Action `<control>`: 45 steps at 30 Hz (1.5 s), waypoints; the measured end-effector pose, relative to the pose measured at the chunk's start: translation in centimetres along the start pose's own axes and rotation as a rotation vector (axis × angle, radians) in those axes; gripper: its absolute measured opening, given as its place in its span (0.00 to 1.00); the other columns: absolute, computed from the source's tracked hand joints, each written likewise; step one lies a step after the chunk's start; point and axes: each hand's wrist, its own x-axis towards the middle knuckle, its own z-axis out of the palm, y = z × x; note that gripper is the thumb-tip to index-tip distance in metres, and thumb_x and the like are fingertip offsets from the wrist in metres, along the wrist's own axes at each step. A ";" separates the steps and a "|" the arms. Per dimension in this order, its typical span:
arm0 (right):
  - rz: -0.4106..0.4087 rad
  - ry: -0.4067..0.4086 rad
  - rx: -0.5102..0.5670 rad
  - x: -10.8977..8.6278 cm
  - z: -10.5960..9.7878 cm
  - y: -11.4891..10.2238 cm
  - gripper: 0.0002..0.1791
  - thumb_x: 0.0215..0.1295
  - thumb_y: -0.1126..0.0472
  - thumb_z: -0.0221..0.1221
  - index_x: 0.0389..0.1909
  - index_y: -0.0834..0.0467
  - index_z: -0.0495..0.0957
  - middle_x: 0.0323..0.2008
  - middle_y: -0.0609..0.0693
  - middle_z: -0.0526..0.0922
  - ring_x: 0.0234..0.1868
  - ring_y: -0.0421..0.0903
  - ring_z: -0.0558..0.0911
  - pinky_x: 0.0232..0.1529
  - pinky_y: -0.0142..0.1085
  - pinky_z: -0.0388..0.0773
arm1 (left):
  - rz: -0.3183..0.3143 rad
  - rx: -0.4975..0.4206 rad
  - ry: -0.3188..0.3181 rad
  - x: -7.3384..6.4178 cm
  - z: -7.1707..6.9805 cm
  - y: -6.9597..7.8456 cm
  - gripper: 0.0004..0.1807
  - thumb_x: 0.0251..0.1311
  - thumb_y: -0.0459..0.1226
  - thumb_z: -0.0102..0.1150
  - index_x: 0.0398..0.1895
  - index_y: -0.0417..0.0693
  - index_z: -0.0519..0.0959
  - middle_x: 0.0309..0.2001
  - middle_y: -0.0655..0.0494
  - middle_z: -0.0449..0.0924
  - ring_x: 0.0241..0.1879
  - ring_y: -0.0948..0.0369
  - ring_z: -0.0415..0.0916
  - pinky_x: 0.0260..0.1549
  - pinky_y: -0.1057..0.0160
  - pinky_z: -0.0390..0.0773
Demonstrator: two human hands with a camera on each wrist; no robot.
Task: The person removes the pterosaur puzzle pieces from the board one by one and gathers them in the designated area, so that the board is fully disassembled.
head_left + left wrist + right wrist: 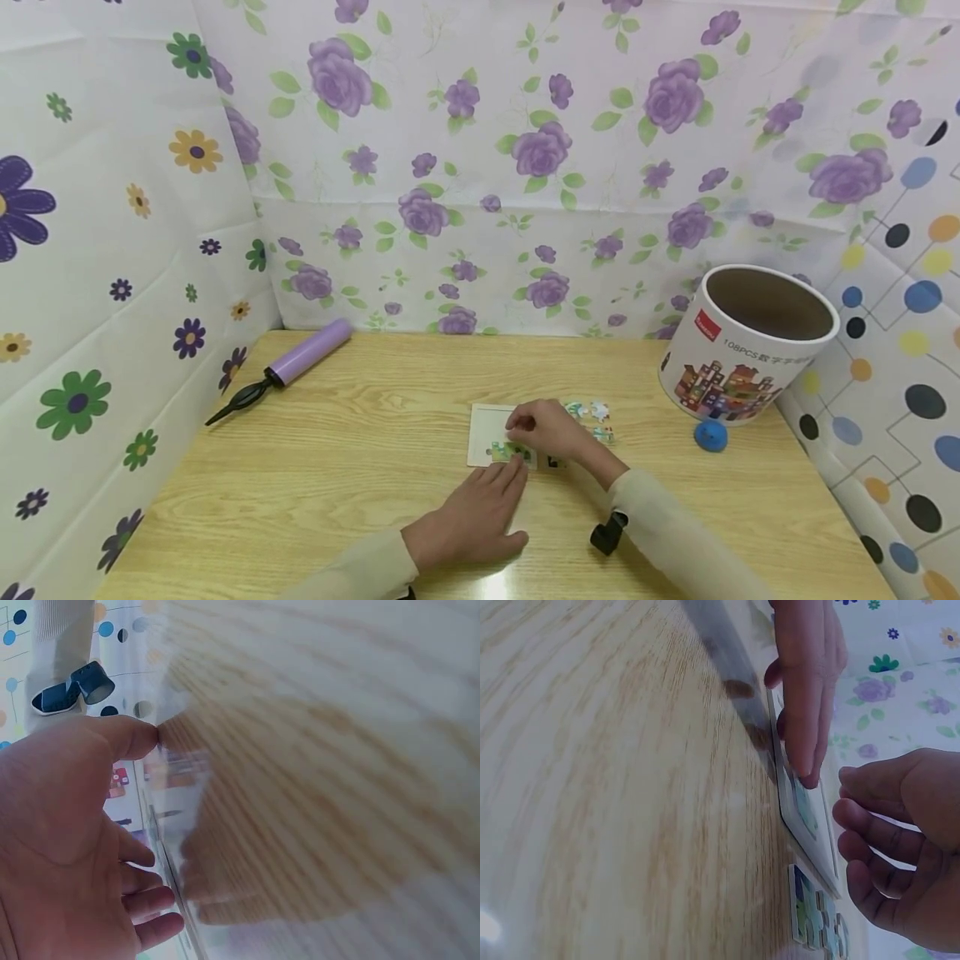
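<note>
A pale, square puzzle tray [480, 423] lies on the table, with joined green jigsaw pieces [501, 451] along its lower part. My left hand [480, 515] lies palm down, and its straight fingertips touch the pieces near the tray's lower edge. Above the tray's right side is my right hand [552, 428], its fingers loosely bent. In the right wrist view, nothing shows between the thumb and fingers of that right hand [911, 836]. Loose jigsaw pieces [600, 411] lie right of the tray, partly hidden by the right hand and wrist.
A large white printed bucket [738, 358] stands at the back right, with a small blue toy [710, 435] in front of it. A purple hand pump [309, 353] lies at the back left. Flowered and dotted cloths hang around the wooden table [337, 467].
</note>
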 end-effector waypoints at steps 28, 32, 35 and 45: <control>-0.112 -0.178 -0.019 1.3 0.8 -0.3 0.09 0.67 0.57 0.68 0.46 0.52 0.90 0.33 0.40 0.79 0.30 0.35 0.77 0.29 0.32 0.78 | 0.012 0.030 0.037 0.0 0.0 0.2 0.41 0.71 0.58 0.45 0.78 0.41 0.61 0.77 0.41 0.61 0.76 0.51 0.58 0.69 0.54 0.65; -0.099 -0.174 -0.001 1.3 0.8 -0.4 0.07 0.67 0.58 0.68 0.44 0.49 0.90 0.36 0.40 0.80 0.32 0.35 0.78 0.32 0.32 0.78 | 0.021 0.035 0.045 0.0 0.1 0.2 0.41 0.72 0.58 0.45 0.78 0.40 0.61 0.77 0.41 0.60 0.76 0.50 0.58 0.69 0.54 0.65; -0.073 -0.165 0.034 1.2 0.9 -0.5 0.05 0.67 0.59 0.68 0.41 0.47 0.89 0.36 0.38 0.83 0.32 0.36 0.80 0.34 0.33 0.79 | 0.027 0.030 0.054 0.0 0.1 0.2 0.41 0.71 0.58 0.45 0.78 0.40 0.61 0.77 0.41 0.60 0.75 0.50 0.58 0.68 0.54 0.66; -0.046 -0.053 0.093 0.5 -0.1 -0.4 0.05 0.71 0.58 0.65 0.41 0.45 0.88 0.37 0.35 0.86 0.39 0.35 0.82 0.43 0.35 0.81 | -0.002 -0.040 0.008 -0.1 0.1 -0.2 0.42 0.73 0.61 0.43 0.80 0.44 0.59 0.79 0.44 0.57 0.78 0.50 0.54 0.69 0.48 0.62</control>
